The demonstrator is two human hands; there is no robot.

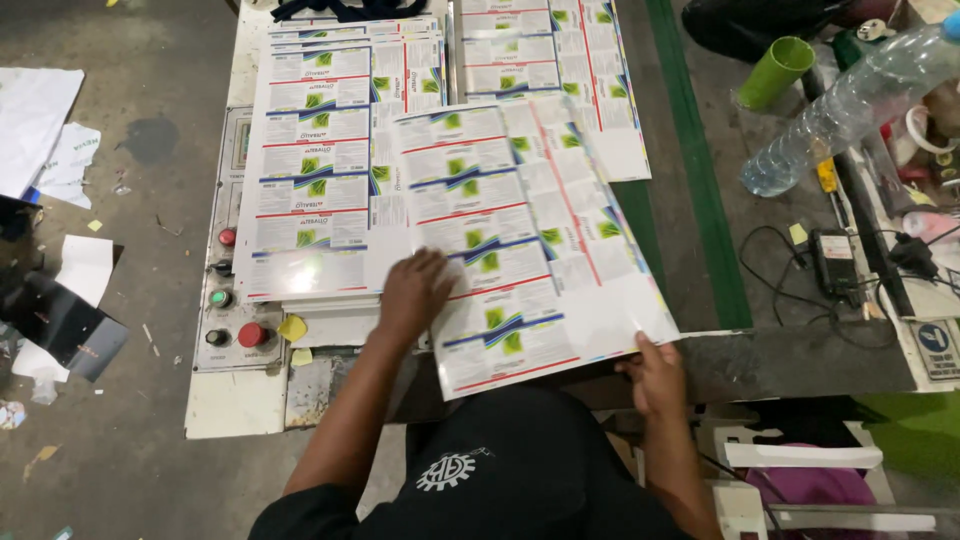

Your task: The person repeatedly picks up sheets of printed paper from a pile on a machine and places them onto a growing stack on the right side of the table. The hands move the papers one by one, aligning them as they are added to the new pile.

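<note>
Here two hands (415, 290) (655, 375) hold one printed sheet (520, 230), perhaps more.

One head cam, worn by the person, looks steeply down & fwd over the machine table (235, 400). Close range: arms fill the lower frame. Floor at left, cluttered bench (880, 300) at right.

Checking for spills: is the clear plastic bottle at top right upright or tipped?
Tipped. The bottle lies slanted, cap end up at the frame's corner, base down toward the green cup.
</note>
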